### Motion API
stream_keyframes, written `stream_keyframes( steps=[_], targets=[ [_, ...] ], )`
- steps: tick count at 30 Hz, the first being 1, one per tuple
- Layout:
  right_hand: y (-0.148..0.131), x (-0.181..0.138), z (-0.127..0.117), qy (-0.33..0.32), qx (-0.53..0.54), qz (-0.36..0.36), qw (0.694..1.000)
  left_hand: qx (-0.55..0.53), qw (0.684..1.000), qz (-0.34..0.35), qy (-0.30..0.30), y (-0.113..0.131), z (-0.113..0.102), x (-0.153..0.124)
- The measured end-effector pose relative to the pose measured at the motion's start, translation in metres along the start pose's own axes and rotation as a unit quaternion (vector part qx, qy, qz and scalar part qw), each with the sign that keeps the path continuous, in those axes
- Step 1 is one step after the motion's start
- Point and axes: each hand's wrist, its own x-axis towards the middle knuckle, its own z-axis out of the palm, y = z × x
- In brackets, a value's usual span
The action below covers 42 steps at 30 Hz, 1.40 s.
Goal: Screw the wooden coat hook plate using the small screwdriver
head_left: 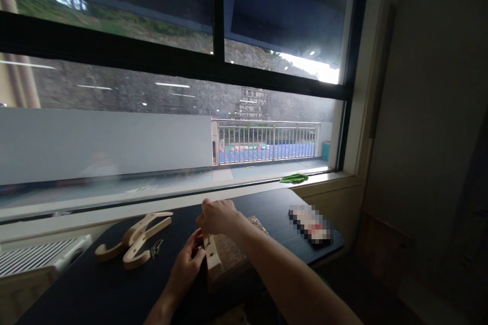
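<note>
A wooden block with a light strip bearing small holes lies on the dark table in front of me. My left hand is curled against the block's near left side, gripping it. My right hand is closed in a fist-like pinch over the block's far end; what its fingers hold is hidden. Two curved wooden pieces lie to the left, with a small metal part beside them.
A flat blurred-out packet lies at the table's right end. A green item rests on the window sill. A white ribbed appliance sits at the left. The big window stands right behind the table.
</note>
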Motion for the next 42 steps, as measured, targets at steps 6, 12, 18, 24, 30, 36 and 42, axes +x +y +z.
stream_keyframes(
  steps=[6,12,18,24,30,36,42],
  targets=[
    [0.004,-0.005,-0.014,-0.055,0.011,-0.021,0.998,-0.010,1.000,0.002,0.002,0.003,0.001,-0.001],
    [0.002,-0.004,-0.016,-0.070,0.006,-0.030,0.997,-0.007,1.000,0.003,0.006,-0.002,0.001,0.000],
    [0.003,-0.003,-0.017,-0.070,-0.003,-0.042,0.997,-0.023,1.000,-0.002,0.001,-0.002,0.002,0.001],
    [0.002,0.001,-0.009,-0.044,-0.011,-0.015,0.999,-0.013,1.000,-0.006,0.006,0.007,0.002,-0.002],
    [-0.001,0.004,-0.001,-0.021,-0.008,0.006,1.000,0.007,1.000,-0.003,0.026,0.011,0.002,-0.003],
    [0.001,0.000,-0.008,-0.031,-0.009,-0.005,0.999,0.003,1.000,-0.006,0.023,0.008,0.001,-0.002],
    [-0.006,0.000,-0.007,-0.028,-0.016,-0.034,0.999,0.001,1.000,-0.001,0.011,-0.001,0.000,0.000]
  ],
)
